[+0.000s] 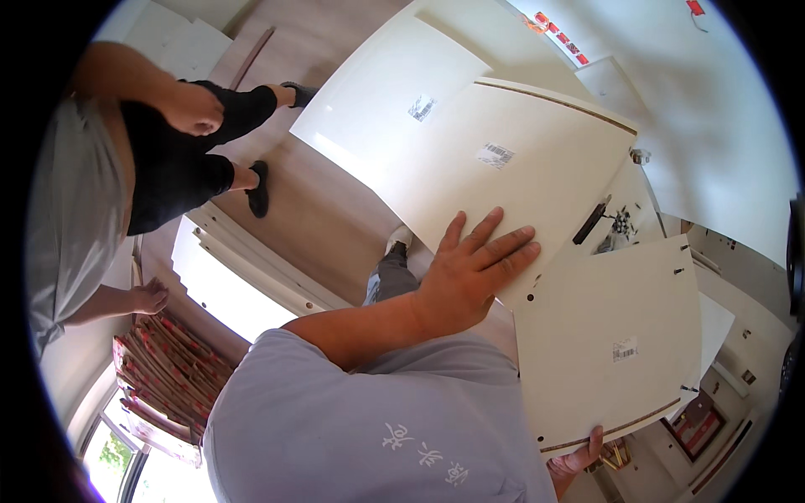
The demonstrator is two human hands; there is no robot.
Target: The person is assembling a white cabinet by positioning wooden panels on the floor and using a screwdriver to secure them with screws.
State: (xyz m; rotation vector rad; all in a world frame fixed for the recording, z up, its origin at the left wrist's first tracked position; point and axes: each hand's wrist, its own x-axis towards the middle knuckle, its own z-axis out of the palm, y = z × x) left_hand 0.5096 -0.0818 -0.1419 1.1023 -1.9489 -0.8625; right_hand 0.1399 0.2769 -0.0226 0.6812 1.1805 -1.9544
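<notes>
My left hand lies flat, fingers spread, on a large white panel with a barcode label. Beneath that panel's far left side is another labelled white panel. At the lower right my right hand grips the near edge of a smaller white panel, its thumb on top and its other fingers mostly hidden underneath. Dark bolts stick out near this panel's right side, and holes show at its left corners. Between the panels lie a slim black tool and a heap of small dark fittings.
Another person in a grey top stands at the left. Long white boards rest on the floor behind my left arm, near a stack of flattened cardboard. A small metallic item sits by the large panel's right corner.
</notes>
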